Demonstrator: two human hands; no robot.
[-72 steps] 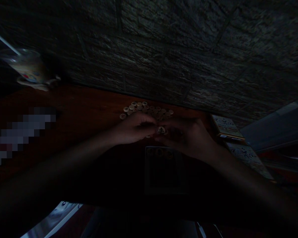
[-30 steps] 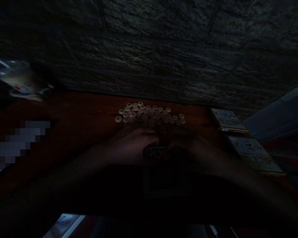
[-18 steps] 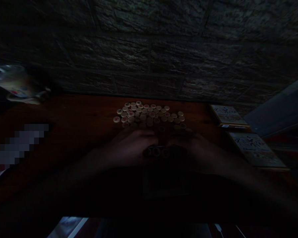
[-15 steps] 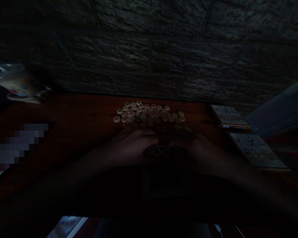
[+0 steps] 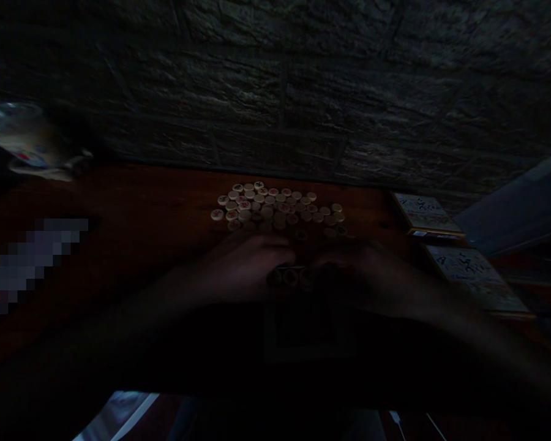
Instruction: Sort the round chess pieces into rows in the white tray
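Many round pale pieces [image 5: 267, 212], some with red or dark characters, lie spread on the wooden table [image 5: 156, 202] near the wall. My left hand [image 5: 257, 260] is just in front of them with its fingers curled, beside a few dim round pieces [image 5: 291, 277] in deep shadow. On the other side of these pieces, my right hand [image 5: 353, 260] is low over the table, its fingers dark and blurred. A thin pale edge shows between the hands. Whether either hand holds anything is too dark to tell.
Two flat printed boxes [image 5: 428, 214] lie one before the other on the right. A cup with a straw [image 5: 25, 138] stands at the far left, above a blurred-out pale object [image 5: 32, 263]. A rough stone wall [image 5: 275, 92] rises behind the table.
The view has shifted slightly. Both hands stay nearly in place around the dim round pieces, with my left hand a little further right.
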